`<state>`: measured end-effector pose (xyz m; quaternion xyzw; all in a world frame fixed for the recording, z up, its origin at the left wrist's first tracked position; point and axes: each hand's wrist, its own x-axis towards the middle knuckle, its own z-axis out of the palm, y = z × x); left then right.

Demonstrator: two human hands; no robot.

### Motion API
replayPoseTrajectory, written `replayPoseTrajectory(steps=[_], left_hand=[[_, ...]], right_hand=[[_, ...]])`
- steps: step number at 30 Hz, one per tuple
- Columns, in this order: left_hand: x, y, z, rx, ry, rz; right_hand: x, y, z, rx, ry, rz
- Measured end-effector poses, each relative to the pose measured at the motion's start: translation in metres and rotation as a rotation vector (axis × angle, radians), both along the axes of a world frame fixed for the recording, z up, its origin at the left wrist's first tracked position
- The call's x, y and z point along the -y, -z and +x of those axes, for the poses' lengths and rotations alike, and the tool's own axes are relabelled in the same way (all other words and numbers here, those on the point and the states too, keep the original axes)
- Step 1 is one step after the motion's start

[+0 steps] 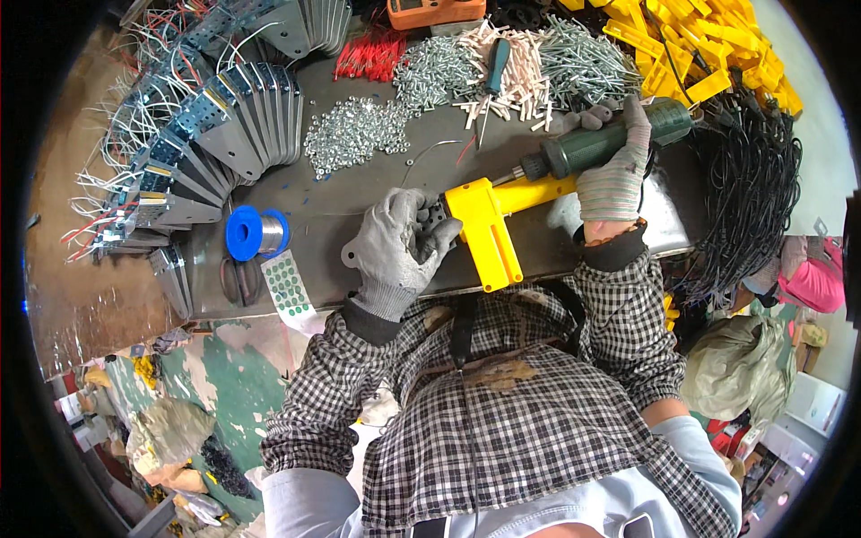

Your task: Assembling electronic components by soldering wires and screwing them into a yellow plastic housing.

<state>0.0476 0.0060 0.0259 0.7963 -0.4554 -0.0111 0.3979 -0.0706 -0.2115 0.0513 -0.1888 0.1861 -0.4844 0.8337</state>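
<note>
My left hand [395, 247], in a grey glove, is closed round the left end of a yellow plastic housing [489, 235]. A dark perforated block [437, 213] shows between its fingers, and a grey metal tab with a hole [350, 255] sticks out past the palm. A yellow arm of the housing runs right, under the driver. My right hand [614, 184], in a striped glove, grips a dark green electric screwdriver [583, 151], held nearly level. Its bit [517, 172] points left at the housing's upper edge; whether it touches a screw cannot be made out.
Behind lie nuts [354, 134], screws [583, 63], pale pegs [516, 67] and a hand screwdriver [496, 72]. Metal plates with wires [233, 134] line the left, near a solder spool [256, 233] and scissors [240, 281]. Yellow housings [717, 45] and black cables [749, 179] crowd the right.
</note>
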Motion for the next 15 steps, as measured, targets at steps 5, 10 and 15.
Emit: replayPoseTrajectory(steps=[5, 10, 15], left_hand=[[-0.0002, 0.0046, -0.0002, 0.081, 0.025, 0.049], [0.0022, 0.0062, -0.0005, 0.180, 0.047, 0.058], [0.0024, 0.0035, -0.0010, 0.179, 0.078, 0.097]], right_hand=[[-0.0027, -0.0029, 0.0032, -0.038, 0.051, 0.005], [-0.0069, -0.0075, 0.0046, -0.044, 0.061, 0.013], [-0.0040, -0.0030, 0.0037, -0.034, 0.064, -0.005]])
